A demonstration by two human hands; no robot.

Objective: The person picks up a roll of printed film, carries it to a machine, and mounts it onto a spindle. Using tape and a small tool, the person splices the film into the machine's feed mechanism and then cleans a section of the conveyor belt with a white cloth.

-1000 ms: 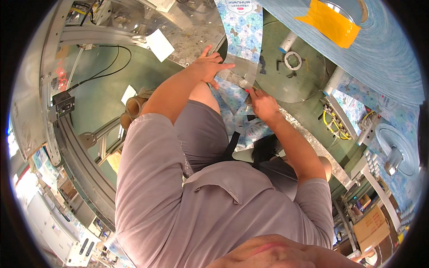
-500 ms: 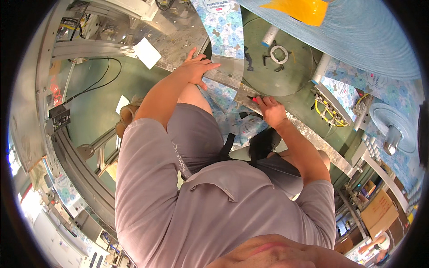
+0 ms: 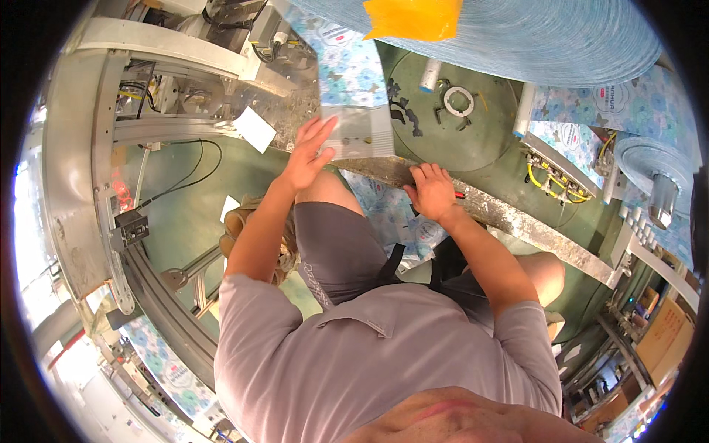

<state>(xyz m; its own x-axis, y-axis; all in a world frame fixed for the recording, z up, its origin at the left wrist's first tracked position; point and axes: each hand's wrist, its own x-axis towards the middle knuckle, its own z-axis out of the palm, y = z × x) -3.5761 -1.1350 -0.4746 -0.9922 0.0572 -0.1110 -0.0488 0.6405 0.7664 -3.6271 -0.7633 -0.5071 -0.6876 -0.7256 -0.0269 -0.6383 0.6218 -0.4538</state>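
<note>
At the bar [image 3: 521,225], left fingers [image 3: 317,135] splayed by clear film [image 3: 365,131], right fingers [image 3: 436,177] apparently around red tool [image 3: 460,196].

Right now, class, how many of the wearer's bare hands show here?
2: the open left hand, at the clear plastic end of the blue floral film; the right hand, over the long, mottled grey metal bar. Neither is hidden.

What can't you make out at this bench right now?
Head view: most of the red object, hidden by the right hand.
Head view: upper part of the blue roll, cut off by the top edge.
Head view: whether the left hand presses the clear film; contact too fine to see.
</note>
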